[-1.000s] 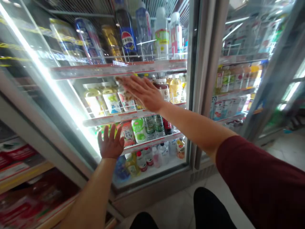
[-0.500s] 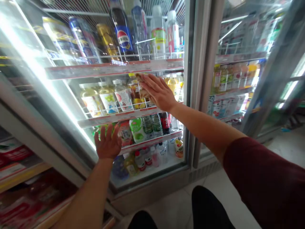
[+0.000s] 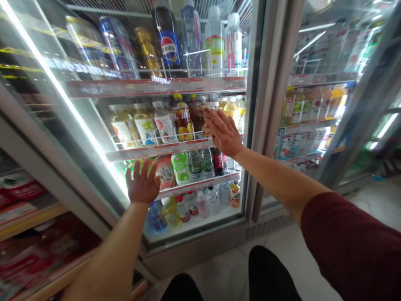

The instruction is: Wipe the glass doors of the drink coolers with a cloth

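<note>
My left hand (image 3: 142,184) lies flat with fingers spread against the glass door (image 3: 94,138) of a drinks fridge, low on its left side. My right hand (image 3: 223,131) is also flat and open on the same glass, near the door's right edge, over the middle shelf (image 3: 159,149). Its reflection shows in the glass. Neither hand holds anything. Behind the glass stand rows of bottles, among them a large cola bottle (image 3: 167,39) on the top shelf and small juice bottles (image 3: 183,121) on the middle one.
A second fridge (image 3: 313,108) with drinks stands to the right, its glass door swung open at the far right. Wooden shelves (image 3: 37,234) with red packets are at the lower left. Pale floor tiles (image 3: 225,271) lie below, with my dark knees in view.
My right hand has slid to the right and slightly down across the glass, from the door's middle toward its right edge. My left hand has stayed in place.
</note>
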### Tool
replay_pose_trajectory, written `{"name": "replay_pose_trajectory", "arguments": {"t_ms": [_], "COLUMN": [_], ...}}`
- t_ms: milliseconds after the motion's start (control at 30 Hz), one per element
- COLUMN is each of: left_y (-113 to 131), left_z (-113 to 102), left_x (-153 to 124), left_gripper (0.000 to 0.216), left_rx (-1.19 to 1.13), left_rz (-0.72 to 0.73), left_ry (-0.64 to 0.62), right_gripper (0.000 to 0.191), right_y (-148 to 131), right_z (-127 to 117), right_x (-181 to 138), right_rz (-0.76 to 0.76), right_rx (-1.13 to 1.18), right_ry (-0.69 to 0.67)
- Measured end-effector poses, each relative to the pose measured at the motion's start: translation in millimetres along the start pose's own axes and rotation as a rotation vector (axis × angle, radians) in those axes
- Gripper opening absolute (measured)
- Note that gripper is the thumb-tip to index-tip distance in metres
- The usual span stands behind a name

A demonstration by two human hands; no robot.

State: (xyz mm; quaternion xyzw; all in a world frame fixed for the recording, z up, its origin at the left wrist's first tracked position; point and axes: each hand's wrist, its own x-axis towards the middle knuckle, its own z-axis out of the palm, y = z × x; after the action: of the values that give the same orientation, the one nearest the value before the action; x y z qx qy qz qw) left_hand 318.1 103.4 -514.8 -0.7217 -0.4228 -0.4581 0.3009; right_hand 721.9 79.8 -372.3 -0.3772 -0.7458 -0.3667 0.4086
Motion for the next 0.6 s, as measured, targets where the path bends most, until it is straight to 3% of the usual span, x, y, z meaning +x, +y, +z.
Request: {"name": "replay_pose_trajectory", "arguments": {"t_ms": [167,233,367,533,600], "left_y": [1.4,2.1,2.2,1.1,0.9], "left_z": [-0.9,-1.0,-0.4,-0.7,-0.9], "left_x": [1.3,1.6,1.6,1.3,1.2], "left_gripper": [0.055,0.055,0.054,0.053,0.054], "left_rx": [-0.001,-0.011,-0.024,-0.017,-0.013], "left_rz": [0.009,0.006,-0.010,-0.008,-0.009], "left_ry": [0.003,0.004,0.008,0.000,-0.008], "right_gripper": [0.061,0.065,0.069,0.059,0.056], "right_y": [11.2,18.4,17.9,25.6,31.7], "right_z": [-14.3,-20.1,-13.4,-11.6,-16.0], "right_x": [-10.1,-6.5,-20.6,-38.5,-34.3], "right_rz": [-0.248,-0.224,-0.033,-0.170,-0.137], "right_rx": [0.014,0.018,-0.027,-0.046,-0.055], "right_ry": [-0.237,-0.202,-0.068,-0.173,-0.130]}}
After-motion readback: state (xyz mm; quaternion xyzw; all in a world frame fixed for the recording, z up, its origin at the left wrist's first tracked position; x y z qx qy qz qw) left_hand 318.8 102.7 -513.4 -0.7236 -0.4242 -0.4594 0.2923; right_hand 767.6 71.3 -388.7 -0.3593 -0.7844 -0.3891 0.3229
